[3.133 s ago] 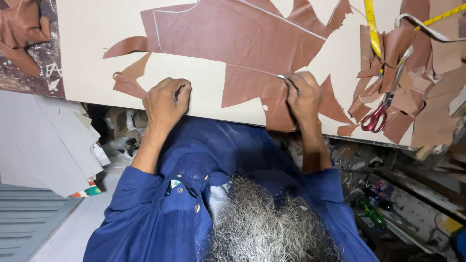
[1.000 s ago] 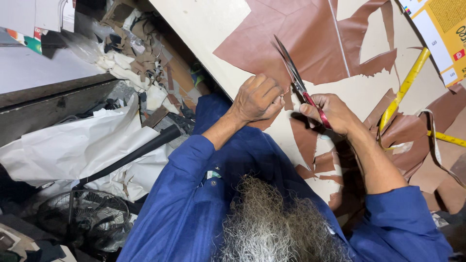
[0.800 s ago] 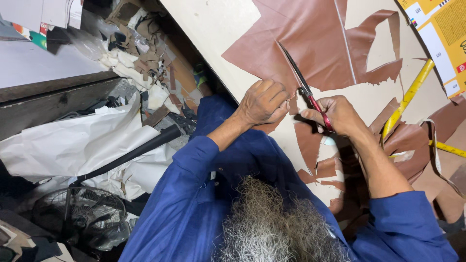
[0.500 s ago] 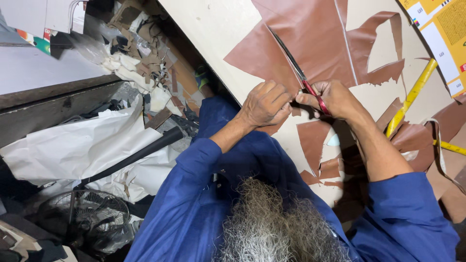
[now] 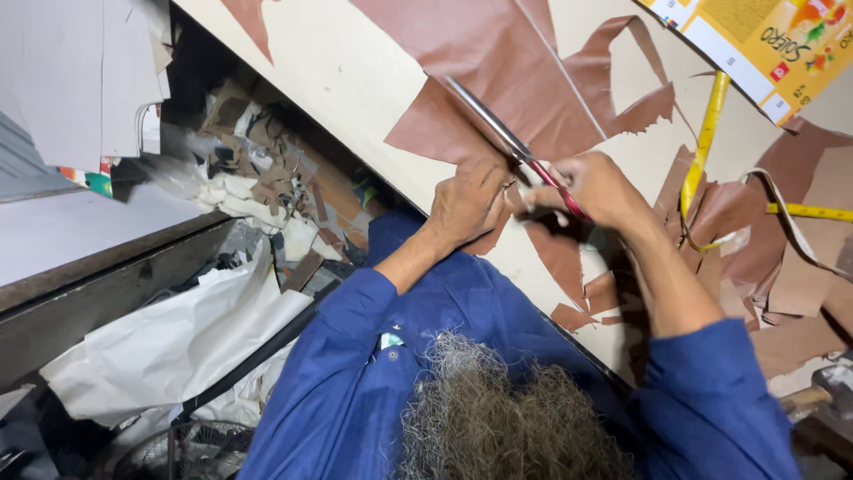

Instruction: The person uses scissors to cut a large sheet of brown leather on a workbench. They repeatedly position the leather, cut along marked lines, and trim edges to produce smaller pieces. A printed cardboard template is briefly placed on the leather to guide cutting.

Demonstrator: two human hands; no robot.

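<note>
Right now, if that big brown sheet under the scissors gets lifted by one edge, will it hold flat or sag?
Probably sag: the brown sheet lies limp on the table, and the left hand pins it while the right hand works the scissors. Likely light; nearby offcuts curl. Thin cut tabs may tear.

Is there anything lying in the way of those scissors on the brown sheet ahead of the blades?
Nothing visible does. The red-handled scissors in the right hand point up the flat brown sheet, bare ahead of the blades. The left hand presses beside them; the yellow tape measure lies off right.
</note>
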